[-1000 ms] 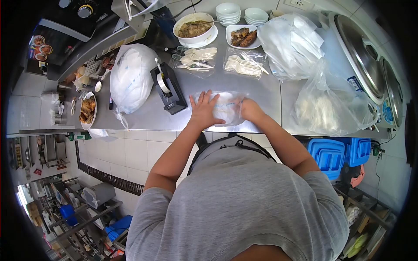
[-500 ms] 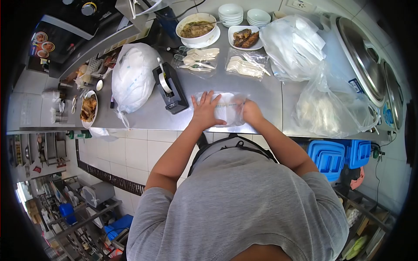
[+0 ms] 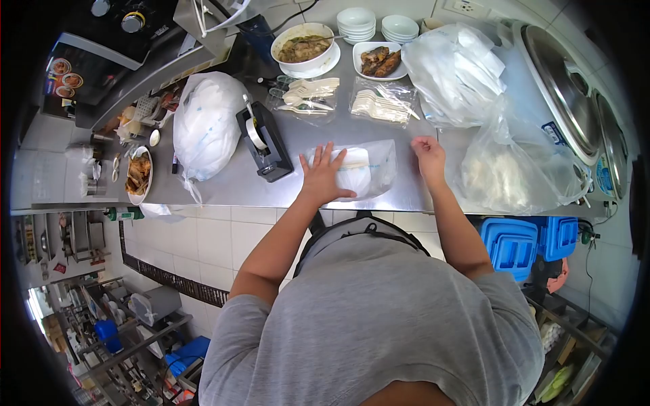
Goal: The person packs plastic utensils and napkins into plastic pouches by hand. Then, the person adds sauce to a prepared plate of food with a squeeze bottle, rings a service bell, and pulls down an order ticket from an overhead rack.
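My left hand [image 3: 323,177] lies spread with its palm down on the left part of a clear plastic bag [image 3: 384,162] on the steel counter. Inside the bag is a folded white item [image 3: 354,177], perhaps paper napkins, partly hidden under my fingers. Right of the bag and apart from it is my right hand [image 3: 430,161], its fingers curled in; I see nothing in them. A black tape dispenser [image 3: 274,162] with a roll of tape stands just left of my left hand.
Packs of wooden cutlery [image 3: 380,105] lie behind the bag, with a bowl of food [image 3: 305,65] and a plate of browned food [image 3: 379,73] farther back. Full plastic bags [image 3: 208,128] flank the work area. Lidded metal pots [image 3: 552,81] stand at the right.
My right hand has left the bag's right end and moved to the right, fingers curled. That end of the bag now lies spread out. My left hand stays on the bag.
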{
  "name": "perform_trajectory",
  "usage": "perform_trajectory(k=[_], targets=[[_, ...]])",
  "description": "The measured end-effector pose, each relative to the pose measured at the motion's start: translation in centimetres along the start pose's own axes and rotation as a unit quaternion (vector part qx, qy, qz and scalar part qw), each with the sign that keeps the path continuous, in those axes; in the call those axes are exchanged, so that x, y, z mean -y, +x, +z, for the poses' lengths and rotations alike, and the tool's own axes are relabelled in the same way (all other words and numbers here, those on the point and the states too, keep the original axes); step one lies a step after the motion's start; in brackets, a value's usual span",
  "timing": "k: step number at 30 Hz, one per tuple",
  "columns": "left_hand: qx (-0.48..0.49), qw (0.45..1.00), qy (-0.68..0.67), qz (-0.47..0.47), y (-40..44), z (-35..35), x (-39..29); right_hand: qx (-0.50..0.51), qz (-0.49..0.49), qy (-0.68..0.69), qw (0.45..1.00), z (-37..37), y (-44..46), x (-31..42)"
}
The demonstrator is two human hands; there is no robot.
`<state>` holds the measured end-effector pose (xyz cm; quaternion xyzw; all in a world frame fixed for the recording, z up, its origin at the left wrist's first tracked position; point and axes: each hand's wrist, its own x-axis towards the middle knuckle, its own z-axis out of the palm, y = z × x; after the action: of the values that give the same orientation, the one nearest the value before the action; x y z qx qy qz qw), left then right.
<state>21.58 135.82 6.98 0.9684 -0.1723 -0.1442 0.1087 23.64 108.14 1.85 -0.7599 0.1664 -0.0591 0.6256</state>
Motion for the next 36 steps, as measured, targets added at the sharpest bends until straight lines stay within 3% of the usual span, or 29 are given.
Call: perform_trajectory(k=[1, 4, 8, 11, 14, 16, 17, 19, 20, 22, 24, 26, 31, 32, 35, 36], targets=[[-0.008, 1.0, 0.0, -0.001, 0.2, 0.2, -0.1, 0.023, 0.07, 0.028, 0.997, -0.8, -1.3, 1.8], [-0.024, 1.0, 0.004, -0.006, 1.1, 0.4, -0.4, 0.327, 0.157, -0.035, 0.931, -1.6, -4.7, 4.2], [-0.016, 1.0, 0.009, -0.007, 1.7, 0.2, -0.6, 0.299, 0.038, -0.083, 0.95, -2.4, -5.4, 0.8], [-0.018, 1.0, 0.02, -0.005, 1.8, 0.0, -0.6, 0.183, 0.201, -0.059, 0.961, -6.2, -4.7, 0.5], [-0.027, 0.999, 0.04, 0.025, 2.3, 0.0, -1.3, -0.031, -0.016, -0.219, 0.975, -5.0, -6.0, 3.6], [-0.007, 0.998, 0.05, 0.043, 2.4, -0.6, -2.5, -0.033, -0.195, -0.001, 0.98, 1.2, -7.1, 4.1], [-0.013, 0.996, 0.068, 0.054, 2.7, -0.1, -2.6, 0.078, -0.187, -0.033, 0.979, 3.0, -8.0, 6.8], [-0.027, 0.991, 0.105, 0.074, 3.8, 3.0, -1.3, 0.172, -0.316, -0.073, 0.93, 6.8, -8.8, 9.1], [-0.236, 0.929, 0.252, 0.136, 5.1, 7.4, 1.5, 0.162, -0.318, -0.12, 0.926, 7.6, -8.4, 8.1], [-0.1, 0.975, 0.178, 0.087, 4.4, 6.1, 0.7, 0.15, -0.318, -0.211, 0.912, 10.1, -7.6, 4.3], [0.04, 0.995, 0.085, 0.03, 3.0, 0.6, -2.7, 0.194, -0.246, -0.37, 0.875, 7.4, -5.4, 1.0], [0.036, 0.998, 0.059, 0.01, 3.0, 0.2, -3.5, 0.158, -0.219, -0.44, 0.857, 3.6, -4.7, 0.7], [-0.002, 1.0, -0.01, 0.016, 2.8, 0.9, -2.0, 0.114, -0.234, -0.441, 0.859, 2.2, -4.9, 0.0], [-0.086, 0.995, -0.036, 0.022, 2.3, 0.7, -1.6, 0.109, -0.235, -0.444, 0.858, 2.4, -4.7, 0.1], [-0.169, 0.969, -0.098, 0.149, -1.2, 1.8, 2.2, 0.085, -0.258, -0.429, 0.862, 2.4, -4.8, -0.2], [-0.155, 0.968, -0.1, 0.17, -2.9, 2.2, 2.4, 0.092, -0.284, -0.42, 0.857, 2.0, -5.3, 0.2]])
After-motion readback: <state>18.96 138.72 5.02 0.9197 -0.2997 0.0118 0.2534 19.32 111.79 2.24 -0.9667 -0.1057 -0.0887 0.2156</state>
